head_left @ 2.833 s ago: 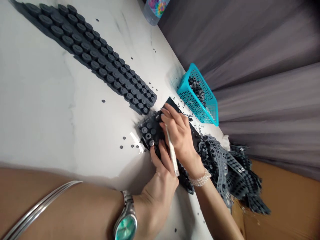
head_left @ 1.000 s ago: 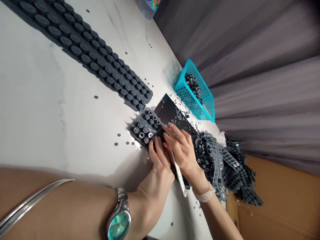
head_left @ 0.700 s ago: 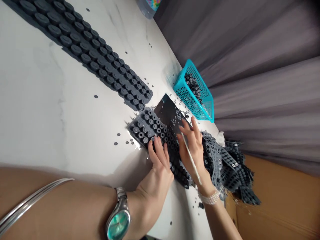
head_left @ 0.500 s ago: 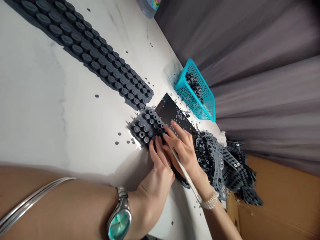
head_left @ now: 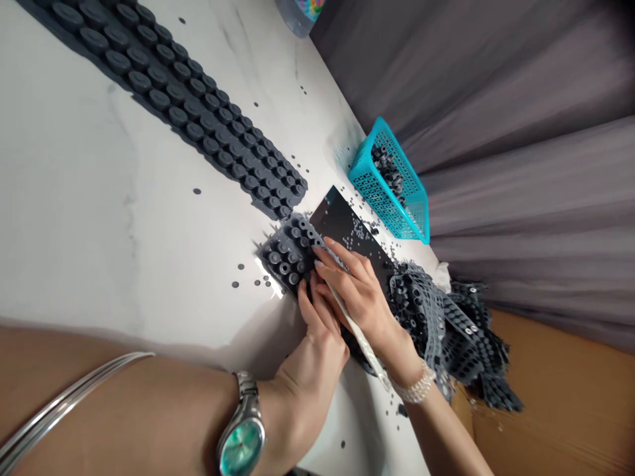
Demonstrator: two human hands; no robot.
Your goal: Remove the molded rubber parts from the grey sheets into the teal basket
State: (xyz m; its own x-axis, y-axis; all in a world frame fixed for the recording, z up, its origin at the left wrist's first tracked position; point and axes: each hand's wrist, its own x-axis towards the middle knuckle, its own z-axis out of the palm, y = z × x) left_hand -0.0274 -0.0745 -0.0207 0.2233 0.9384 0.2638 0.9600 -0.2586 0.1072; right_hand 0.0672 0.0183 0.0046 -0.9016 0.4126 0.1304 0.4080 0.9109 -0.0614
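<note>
I see the right hand (head_left: 360,297) wrapped around a slim white stick (head_left: 366,349), over the studded dark sheet (head_left: 288,248). Just beside it, the left hand (head_left: 320,344) rests on that sheet; whether it pinches anything, I can't tell. Beyond the grip lie a black board (head_left: 330,221) and, farther off, a turquoise basket (head_left: 368,186).

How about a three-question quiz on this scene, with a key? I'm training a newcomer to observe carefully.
1. At the studded strip, which hand holds the white stick?
2. True or false: the watch is on the right wrist.
3. What colour is the basket? A) red B) turquoise C) white

Key:
1. The right hand.
2. False; it is on the left.
3. B
</note>
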